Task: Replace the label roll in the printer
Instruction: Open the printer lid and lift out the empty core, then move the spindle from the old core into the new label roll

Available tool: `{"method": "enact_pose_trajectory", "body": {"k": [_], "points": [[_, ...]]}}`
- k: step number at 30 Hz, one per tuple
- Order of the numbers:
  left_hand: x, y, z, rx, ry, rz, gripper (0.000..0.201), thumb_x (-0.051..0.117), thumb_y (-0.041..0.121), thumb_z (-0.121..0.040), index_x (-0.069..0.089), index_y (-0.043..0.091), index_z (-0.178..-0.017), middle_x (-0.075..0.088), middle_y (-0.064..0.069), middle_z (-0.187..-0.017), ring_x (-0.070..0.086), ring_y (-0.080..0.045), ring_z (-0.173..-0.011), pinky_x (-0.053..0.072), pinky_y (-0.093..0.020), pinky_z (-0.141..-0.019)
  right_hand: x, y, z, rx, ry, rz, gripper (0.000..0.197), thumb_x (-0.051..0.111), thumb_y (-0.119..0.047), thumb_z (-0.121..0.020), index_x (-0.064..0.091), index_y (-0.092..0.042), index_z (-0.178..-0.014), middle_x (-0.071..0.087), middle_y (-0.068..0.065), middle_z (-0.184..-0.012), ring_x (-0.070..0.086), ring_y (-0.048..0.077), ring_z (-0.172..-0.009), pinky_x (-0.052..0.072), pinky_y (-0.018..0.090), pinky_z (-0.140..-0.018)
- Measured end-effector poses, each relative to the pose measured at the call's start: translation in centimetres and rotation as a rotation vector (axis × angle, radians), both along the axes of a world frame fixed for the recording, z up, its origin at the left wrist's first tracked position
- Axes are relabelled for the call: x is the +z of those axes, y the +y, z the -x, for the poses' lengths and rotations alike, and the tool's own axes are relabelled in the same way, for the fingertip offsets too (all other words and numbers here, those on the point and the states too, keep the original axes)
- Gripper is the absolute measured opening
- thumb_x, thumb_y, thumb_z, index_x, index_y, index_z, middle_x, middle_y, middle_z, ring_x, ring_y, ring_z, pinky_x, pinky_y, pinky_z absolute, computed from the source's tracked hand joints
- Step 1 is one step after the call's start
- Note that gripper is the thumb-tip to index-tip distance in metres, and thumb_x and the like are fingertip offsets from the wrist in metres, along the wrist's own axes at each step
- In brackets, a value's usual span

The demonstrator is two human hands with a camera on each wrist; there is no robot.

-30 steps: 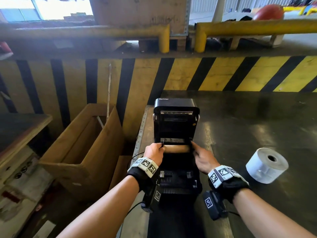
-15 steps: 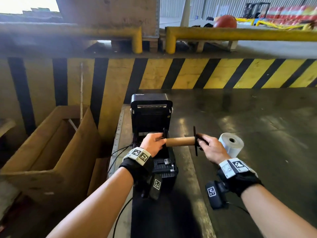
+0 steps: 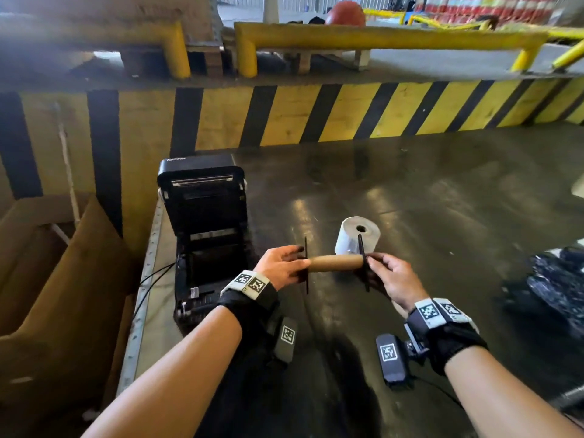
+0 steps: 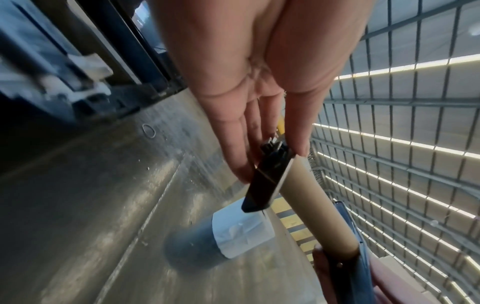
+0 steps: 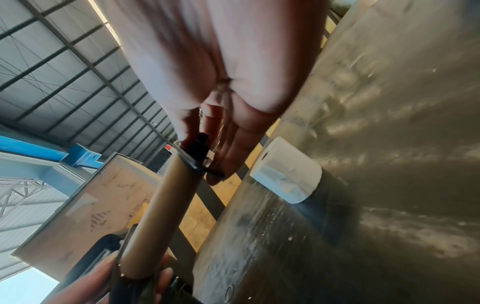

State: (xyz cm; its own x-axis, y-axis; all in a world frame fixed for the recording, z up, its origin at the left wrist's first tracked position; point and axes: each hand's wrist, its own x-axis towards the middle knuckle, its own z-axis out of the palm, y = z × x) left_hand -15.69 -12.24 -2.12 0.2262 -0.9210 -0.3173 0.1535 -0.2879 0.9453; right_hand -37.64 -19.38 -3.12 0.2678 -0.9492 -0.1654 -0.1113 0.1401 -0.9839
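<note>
An empty brown cardboard core (image 3: 335, 263) on a black spindle with two flat end guides hangs level above the dark table, right of the black printer (image 3: 203, 235), whose lid stands open. My left hand (image 3: 286, 263) pinches the left guide (image 4: 265, 185). My right hand (image 3: 384, 268) pinches the right guide (image 5: 193, 158). Just behind the core, a full white label roll (image 3: 356, 237) lies on the table, also in the left wrist view (image 4: 242, 231) and the right wrist view (image 5: 285, 176).
An open cardboard box (image 3: 60, 279) stands left of the table. A yellow-and-black striped wall (image 3: 347, 112) closes the back. Dark crumpled plastic (image 3: 550, 282) lies at the right edge. A cable (image 3: 151, 276) runs from the printer's left side.
Both hands lifted the empty core and spindle out of the printer bay and carried it right, over the table in front of the white roll.
</note>
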Motion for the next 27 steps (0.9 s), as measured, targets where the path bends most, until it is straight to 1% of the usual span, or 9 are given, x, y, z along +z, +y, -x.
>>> {"method": "enact_pose_trajectory", "body": {"k": [3,5,7,10,13,17,21,24,27], "points": [[-1.4,-1.4,1.4,0.071,-0.081,-0.024,0.046,0.063,-0.002,-0.083,0.049,-0.004,-0.126,0.061,-0.009,-0.091,0.059,-0.015,-0.071,0.054,-0.015,-0.051,-1.2,-1.9,1.8,0.024,-0.01,-0.038,0.02,0.049,-0.004,-0.092,0.06,0.0,-0.109,0.064,0.008,-0.081,0.066,0.0,-0.057,0.054,0.011,-0.058],[-2.6,-2.1,2.3,0.086,-0.185,-0.048,0.047,0.068,0.003,-0.08,0.053,-0.004,-0.124,0.065,-0.011,-0.1,0.063,-0.019,-0.081,0.058,-0.023,-0.067,-2.2,-3.0,3.4,0.013,-0.007,-0.05,0.019,0.049,-0.002,-0.091,0.06,0.0,-0.107,0.064,0.006,-0.077,0.065,-0.002,-0.054,0.053,0.01,-0.056],[-4.1,-2.4,3.7,0.05,-0.426,-0.103,0.053,0.075,0.014,-0.072,0.058,0.002,-0.121,0.067,-0.008,-0.106,0.064,-0.021,-0.096,0.052,-0.033,-0.09,-3.9,-4.1,5.3,0.008,-0.005,-0.083,0.017,0.048,-0.002,-0.091,0.06,0.0,-0.103,0.068,0.002,-0.069,0.064,-0.002,-0.051,0.052,0.01,-0.055],[-6.2,-2.4,6.1,-0.069,-0.866,-0.219,0.044,0.07,0.018,-0.078,0.061,0.011,-0.121,0.067,-0.01,-0.113,0.062,-0.025,-0.107,0.046,-0.031,-0.095,-6.6,-5.7,7.8,0.028,0.011,-0.168,0.016,0.049,-0.003,-0.091,0.062,0.003,-0.097,0.069,0.005,-0.065,0.065,0.005,-0.052,0.054,0.015,-0.054],[-9.0,-2.4,7.2,-0.199,-1.035,-0.325,0.046,0.064,0.022,-0.083,0.055,0.014,-0.127,0.057,-0.014,-0.125,0.055,-0.03,-0.116,0.043,-0.035,-0.1,-8.5,-6.7,9.6,0.038,0.019,-0.238,0.016,0.048,-0.003,-0.092,0.064,-0.005,-0.087,0.068,0.005,-0.066,0.067,0.007,-0.053,0.055,0.015,-0.054],[-10.8,-1.8,7.9,-0.241,-1.075,-0.386,0.046,0.059,0.02,-0.086,0.05,0.009,-0.131,0.051,-0.015,-0.128,0.05,-0.03,-0.122,0.039,-0.034,-0.105,-9.6,-8.0,11.2,0.081,0.069,-0.242,0.018,0.051,-0.008,-0.091,0.065,0.0,-0.098,0.067,0.009,-0.076,0.065,0.016,-0.068,0.054,0.026,-0.069],[-11.3,-1.6,8.0,-0.197,-1.062,-0.387,0.051,0.064,0.022,-0.084,0.05,0.009,-0.132,0.049,-0.013,-0.13,0.047,-0.029,-0.123,0.036,-0.034,-0.107,-9.2,-8.6,11.3,0.109,0.024,-0.257,0.018,0.049,-0.005,-0.092,0.065,-0.009,-0.085,0.067,0.006,-0.072,0.066,0.006,-0.059,0.055,0.017,-0.062],[-9.7,-2.2,8.3,-0.168,-1.006,-0.38,0.061,0.068,0.026,-0.081,0.045,0.009,-0.135,0.048,-0.012,-0.134,0.046,-0.028,-0.125,0.036,-0.033,-0.108,-8.1,-9.1,11.0,0.158,0.01,-0.236,0.017,0.049,-0.007,-0.092,0.065,-0.007,-0.091,0.067,0.011,-0.08,0.066,0.012,-0.068,0.055,0.021,-0.07],[-6.4,-3.4,8.8,-0.09,-0.867,-0.247,0.069,0.074,0.027,-0.076,0.043,0.014,-0.137,0.056,-0.008,-0.131,0.053,-0.022,-0.121,0.04,-0.03,-0.105,-6.2,-9.5,10.3,0.211,-0.015,-0.201,0.017,0.048,-0.007,-0.093,0.064,-0.004,-0.098,0.068,0.013,-0.082,0.067,0.013,-0.068,0.056,0.017,-0.063]]}}
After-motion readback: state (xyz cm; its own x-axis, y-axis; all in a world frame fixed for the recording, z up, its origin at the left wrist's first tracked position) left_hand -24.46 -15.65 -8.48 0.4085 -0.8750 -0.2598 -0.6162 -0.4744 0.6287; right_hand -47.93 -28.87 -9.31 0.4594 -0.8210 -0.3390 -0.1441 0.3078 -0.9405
